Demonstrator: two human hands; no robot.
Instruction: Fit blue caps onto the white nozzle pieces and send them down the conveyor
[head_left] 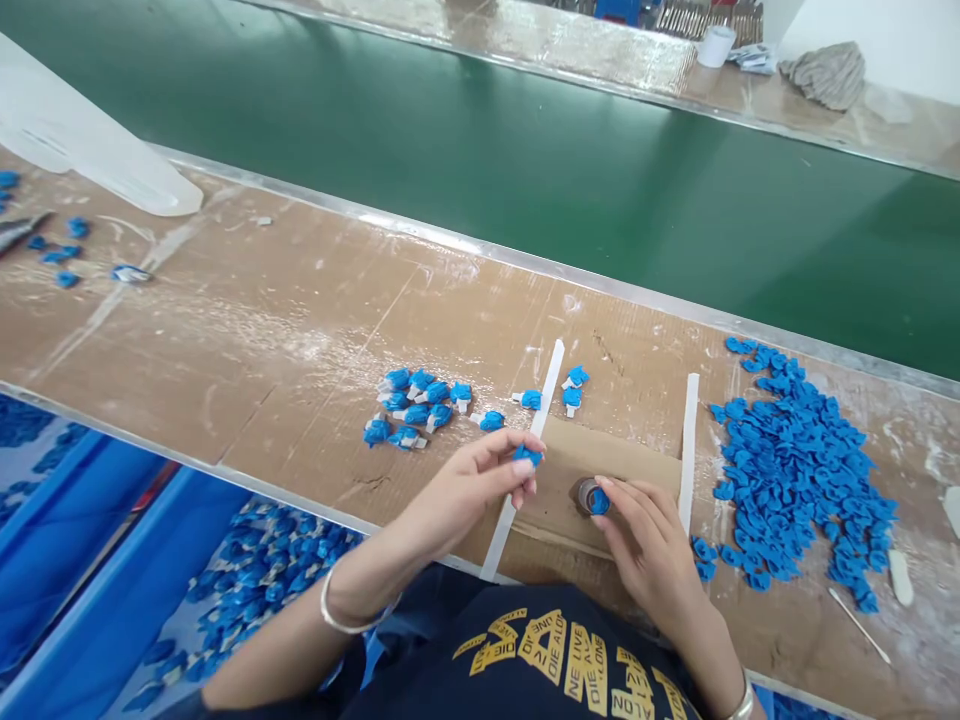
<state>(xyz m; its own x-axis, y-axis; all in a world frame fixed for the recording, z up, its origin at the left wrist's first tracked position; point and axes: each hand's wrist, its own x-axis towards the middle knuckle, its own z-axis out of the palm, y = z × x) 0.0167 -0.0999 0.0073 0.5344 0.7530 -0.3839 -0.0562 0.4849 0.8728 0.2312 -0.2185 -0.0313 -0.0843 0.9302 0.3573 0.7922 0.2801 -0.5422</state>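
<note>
My left hand (pixel 487 475) pinches a small blue piece (pixel 528 456), soft-looking and folded, between thumb and fingers above the cardboard. My right hand (pixel 649 525) is closed with thumb and index finger on another small blue piece (pixel 599 501) at the mouth of a short dark round cup (pixel 585 494). The cup stands on a cardboard pad (pixel 555 510) between two white tape strips. Left of my hands lies a group of blue pieces with white tabs (pixel 420 395). Two more tabbed pieces (pixel 574 388) lie just beyond the pad.
A large pile of loose blue pieces (pixel 802 470) lies to the right, near a thin stick (pixel 859 625). A green conveyor belt (pixel 480 170) runs behind the table. Blue-sided bins (pixel 127 570) with many tabbed pieces stand below the front edge. A white plastic shape (pixel 112 150) juts in upper left.
</note>
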